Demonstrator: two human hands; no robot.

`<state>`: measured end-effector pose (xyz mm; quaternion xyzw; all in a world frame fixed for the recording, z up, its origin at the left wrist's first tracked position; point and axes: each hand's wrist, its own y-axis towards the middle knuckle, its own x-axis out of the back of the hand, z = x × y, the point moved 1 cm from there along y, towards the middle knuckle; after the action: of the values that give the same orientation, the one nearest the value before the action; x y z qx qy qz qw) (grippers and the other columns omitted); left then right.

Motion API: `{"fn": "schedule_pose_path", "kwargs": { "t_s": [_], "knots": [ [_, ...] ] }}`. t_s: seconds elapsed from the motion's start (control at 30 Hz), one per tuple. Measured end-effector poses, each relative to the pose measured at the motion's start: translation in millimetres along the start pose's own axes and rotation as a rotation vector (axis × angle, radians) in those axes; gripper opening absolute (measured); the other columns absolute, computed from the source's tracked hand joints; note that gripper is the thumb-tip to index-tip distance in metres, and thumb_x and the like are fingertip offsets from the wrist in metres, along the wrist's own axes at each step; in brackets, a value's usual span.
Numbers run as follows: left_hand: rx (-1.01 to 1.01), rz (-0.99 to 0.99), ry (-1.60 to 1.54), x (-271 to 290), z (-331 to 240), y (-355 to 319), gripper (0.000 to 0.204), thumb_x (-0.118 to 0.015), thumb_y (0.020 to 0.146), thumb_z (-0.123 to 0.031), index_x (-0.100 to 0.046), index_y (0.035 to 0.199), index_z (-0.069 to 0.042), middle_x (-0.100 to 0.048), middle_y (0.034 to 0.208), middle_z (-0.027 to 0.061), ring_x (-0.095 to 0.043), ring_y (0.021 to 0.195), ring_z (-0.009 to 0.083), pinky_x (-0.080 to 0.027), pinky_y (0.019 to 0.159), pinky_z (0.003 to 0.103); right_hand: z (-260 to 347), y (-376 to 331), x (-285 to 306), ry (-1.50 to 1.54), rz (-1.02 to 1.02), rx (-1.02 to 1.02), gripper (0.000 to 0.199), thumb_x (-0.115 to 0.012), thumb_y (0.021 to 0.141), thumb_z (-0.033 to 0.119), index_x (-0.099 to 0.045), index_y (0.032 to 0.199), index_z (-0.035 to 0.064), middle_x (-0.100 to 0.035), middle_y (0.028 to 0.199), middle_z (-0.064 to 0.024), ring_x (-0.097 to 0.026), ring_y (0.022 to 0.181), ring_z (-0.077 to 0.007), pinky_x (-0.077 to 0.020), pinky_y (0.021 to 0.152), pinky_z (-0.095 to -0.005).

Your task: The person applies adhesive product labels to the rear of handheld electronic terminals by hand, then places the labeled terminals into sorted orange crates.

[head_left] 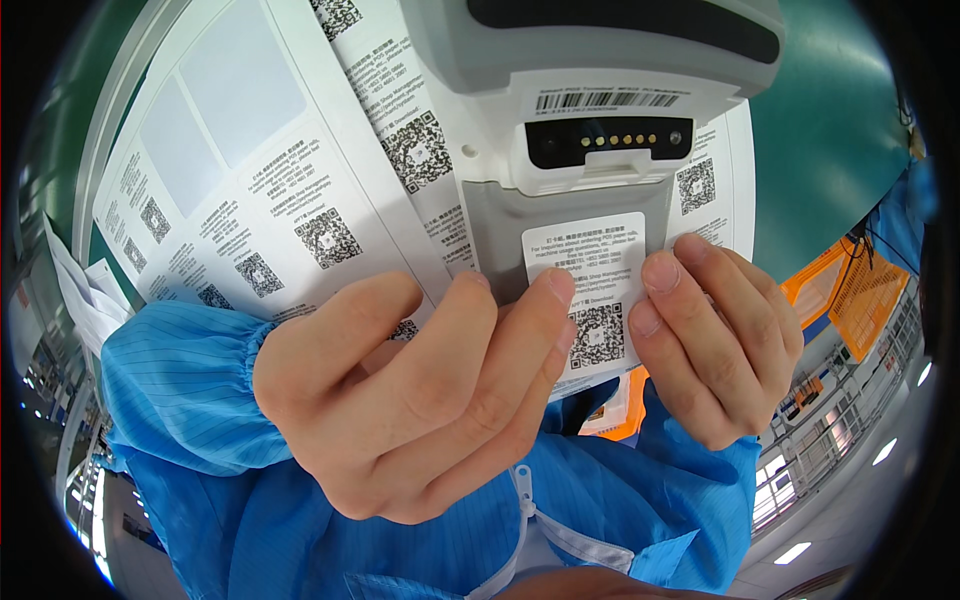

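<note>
Green bench [830, 140] fills the background, orange crates [860, 290] and metal racks at the right rim. Left hand [410, 400] curled partly shut, thumb and forefinger pinching the lower left edge of a white sticker [590, 275] with a square code on it. Right hand [715, 335] also half closed, fingertips pressing the sticker's right edge, thumb hidden behind. Sticker sits on the grey back panel of a light grey handheld device [590, 60], just below its row of gold contact pins; both hands grip opposite edges, probably to keep it square while it goes down flat. Cannot tell how much is already stuck. Device is held up close to the camera, tilted top-away, likely so the back faces the eyes. Behind it, touching, sheets of matching stickers [250, 200] fan out to the left, some slots already bare. Blue striped sleeves [180, 390] cover both wrists
</note>
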<state>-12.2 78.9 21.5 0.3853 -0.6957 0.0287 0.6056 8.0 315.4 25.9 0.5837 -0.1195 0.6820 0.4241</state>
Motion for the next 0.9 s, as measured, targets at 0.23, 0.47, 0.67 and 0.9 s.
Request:
{"fn": "schedule_pose_path", "kwargs": {
  "t_s": [0.23, 0.47, 0.67, 0.9],
  "knots": [
    [0.01, 0.008, -0.007, 0.8, 0.4, 1.5, 0.019, -0.078, 0.076, -0.017, -0.074, 0.094, -0.012, -0.077, 0.103, 0.0021, -0.064, 0.088, 0.0164, -0.052, 0.062, 0.027, 0.7, 1.0, 0.4, 0.004, 0.004, -0.017, 0.032, -0.08, 0.076, 0.006, -0.07, 0.106, 0.0037, -0.074, 0.111, -0.0145, -0.072, 0.101, -0.0314, -0.065, 0.074, -0.0374],
    [0.004, 0.015, -0.025, 1.2, 1.9, 2.6, 0.019, -0.078, 0.076, -0.016, -0.074, 0.094, -0.011, -0.077, 0.103, 0.0028, -0.064, 0.087, 0.0167, -0.052, 0.06, 0.027, 0.7, 2.3, 0.1, 0.01, 0.006, -0.014, 0.031, -0.079, 0.076, 0.006, -0.07, 0.105, 0.0034, -0.074, 0.11, -0.015, -0.073, 0.099, -0.0317, -0.0649, 0.073, -0.038],
    [0.009, 0.021, -0.039, 1.1, 2.3, 1.7, 0.02, -0.078, 0.077, -0.017, -0.074, 0.096, -0.011, -0.077, 0.103, 0.003, -0.065, 0.088, 0.0167, -0.052, 0.061, 0.027, 0.7, 2.7, -1.0, -0.001, 0.002, -0.013, 0.03, -0.079, 0.076, 0.007, -0.07, 0.104, 0.0035, -0.074, 0.109, -0.0148, -0.073, 0.098, -0.0319, -0.0647, 0.073, -0.0378],
    [0.037, 0.008, -0.049, -0.5, 2.4, 2.0, 0.02, -0.077, 0.077, -0.016, -0.073, 0.096, -0.011, -0.077, 0.103, 0.0039, -0.065, 0.087, 0.0174, -0.052, 0.061, 0.027, 0.2, 2.7, -0.9, -0.004, 0.013, -0.014, 0.031, -0.08, 0.075, 0.007, -0.071, 0.105, 0.0043, -0.074, 0.11, -0.0144, -0.073, 0.098, -0.0318, -0.0647, 0.073, -0.0377]
  ]
}}
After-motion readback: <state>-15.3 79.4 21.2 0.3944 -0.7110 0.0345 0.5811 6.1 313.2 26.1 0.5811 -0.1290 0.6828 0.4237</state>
